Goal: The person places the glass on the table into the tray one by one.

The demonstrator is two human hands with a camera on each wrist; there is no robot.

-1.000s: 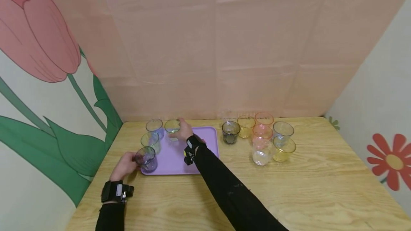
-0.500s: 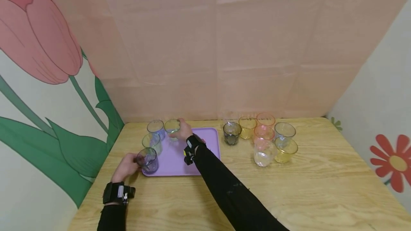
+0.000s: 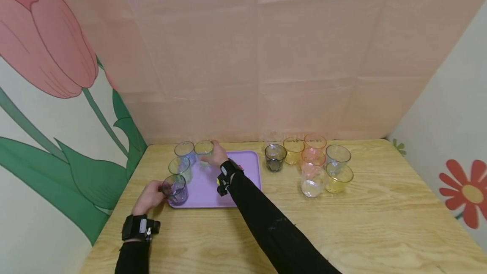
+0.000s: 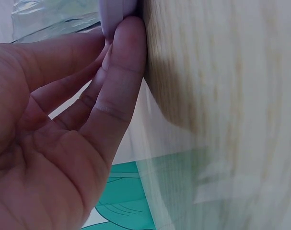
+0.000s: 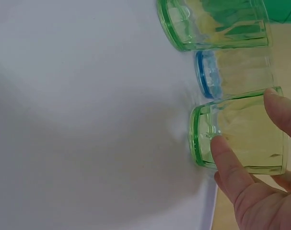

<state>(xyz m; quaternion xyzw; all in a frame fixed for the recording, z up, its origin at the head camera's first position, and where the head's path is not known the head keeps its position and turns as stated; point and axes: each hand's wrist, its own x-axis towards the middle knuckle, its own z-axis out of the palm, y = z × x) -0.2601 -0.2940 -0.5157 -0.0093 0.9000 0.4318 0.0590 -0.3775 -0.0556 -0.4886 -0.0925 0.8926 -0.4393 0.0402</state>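
My right hand (image 3: 214, 155) grips a green-tinted glass (image 5: 246, 134) at the far side of the lilac tray (image 3: 207, 195). In the right wrist view its fingers and thumb lie round the glass wall. A blue glass (image 5: 210, 76) and another green glass (image 5: 217, 24) stand beside it on the tray. My left hand (image 3: 149, 198) is at the tray's near left corner, beside a purple glass (image 3: 175, 191). The left wrist view shows the thumb and fingers pinching the tray edge (image 4: 114, 19), the fingers low against the table.
On the right of the wooden table (image 3: 380, 223) stands a group of glasses: a dark grey one (image 3: 274, 162), yellow ones (image 3: 336, 183), pink ones (image 3: 313, 162) and a clear one (image 3: 312, 186). A pink sheet (image 3: 258, 75) hangs behind the table; painted walls flank it.
The head view has shifted slightly. My right hand stays on the green glass and my left hand stays at the tray's corner.
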